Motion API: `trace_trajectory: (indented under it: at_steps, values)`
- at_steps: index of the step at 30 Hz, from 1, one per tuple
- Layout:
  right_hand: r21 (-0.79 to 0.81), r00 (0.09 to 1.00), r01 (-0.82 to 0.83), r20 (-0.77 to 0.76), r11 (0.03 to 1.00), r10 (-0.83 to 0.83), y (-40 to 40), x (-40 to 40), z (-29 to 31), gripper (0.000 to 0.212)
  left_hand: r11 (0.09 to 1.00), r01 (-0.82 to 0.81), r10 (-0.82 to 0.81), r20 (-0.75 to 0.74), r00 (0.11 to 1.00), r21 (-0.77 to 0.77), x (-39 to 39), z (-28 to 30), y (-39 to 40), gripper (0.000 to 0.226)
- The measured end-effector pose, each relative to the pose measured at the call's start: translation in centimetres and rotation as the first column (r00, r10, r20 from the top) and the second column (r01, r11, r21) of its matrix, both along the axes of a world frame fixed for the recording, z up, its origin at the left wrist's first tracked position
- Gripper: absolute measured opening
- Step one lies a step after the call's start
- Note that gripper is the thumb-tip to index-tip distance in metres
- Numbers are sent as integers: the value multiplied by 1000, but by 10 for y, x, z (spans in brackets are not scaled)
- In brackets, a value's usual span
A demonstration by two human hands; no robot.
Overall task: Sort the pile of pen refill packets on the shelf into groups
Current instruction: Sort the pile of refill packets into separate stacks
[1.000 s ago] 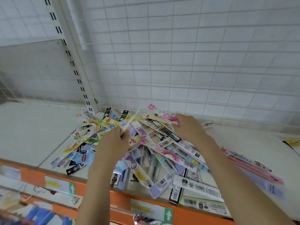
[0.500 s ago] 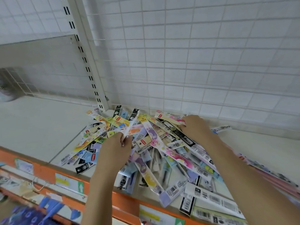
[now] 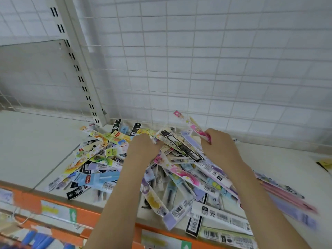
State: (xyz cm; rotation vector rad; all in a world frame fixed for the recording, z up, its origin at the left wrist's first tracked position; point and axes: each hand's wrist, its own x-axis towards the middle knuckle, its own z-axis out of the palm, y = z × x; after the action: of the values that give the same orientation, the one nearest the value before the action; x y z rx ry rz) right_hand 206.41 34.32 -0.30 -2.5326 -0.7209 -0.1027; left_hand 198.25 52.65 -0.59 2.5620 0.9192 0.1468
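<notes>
A big loose pile of pen refill packets [image 3: 100, 164] in many colours covers the middle of the white shelf [image 3: 32, 141]. My left hand [image 3: 142, 150] lies on top of the pile, its fingers curled round a white packet end near the middle. My right hand [image 3: 219, 148] reaches in at the back right and grips a pink packet [image 3: 195, 128] that sticks up toward the wire grid. Both forearms hide part of the pile.
A white wire grid [image 3: 197, 69] backs the shelf, with a slotted upright post [image 3: 79, 69] at the left. Several pink and purple packets [image 3: 287, 200] lie apart at the right. An orange shelf edge with price tags [image 3: 59, 211] runs along the front. A yellow packet [image 3: 326, 163] sits far right.
The pink packet in my right hand has risen above the pile. My left hand has shifted further back over the pile. The camera has moved closer.
</notes>
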Motion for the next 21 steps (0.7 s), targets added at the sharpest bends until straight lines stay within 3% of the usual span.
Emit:
trace_trajectory:
  at_steps: [4,9,12,17,21]
  values:
    - [62,996,37,-83,997,-32,-11,-12,-1,32,999,5,-3,-64,998,43,6,1,-5,54]
    - [9,994,43,-97,999,-42,-20,-19,-7,33,999,-19,18,-30,999,-35,3,1,-6,29]
    - [-21,997,39,-73,999,-41,-24,-24,-5,37,999,-17,21,65,998,-49,-3,6,-3,40]
    - [-103,992,-30,-125,994,17,-28,-34,-4,34,959,8,94,341,935,-284,-19,17,-1,30]
    - [-45,980,-115,-168,992,106,-27,-47,0,34,956,45,112,500,859,-291,-41,27,-7,38]
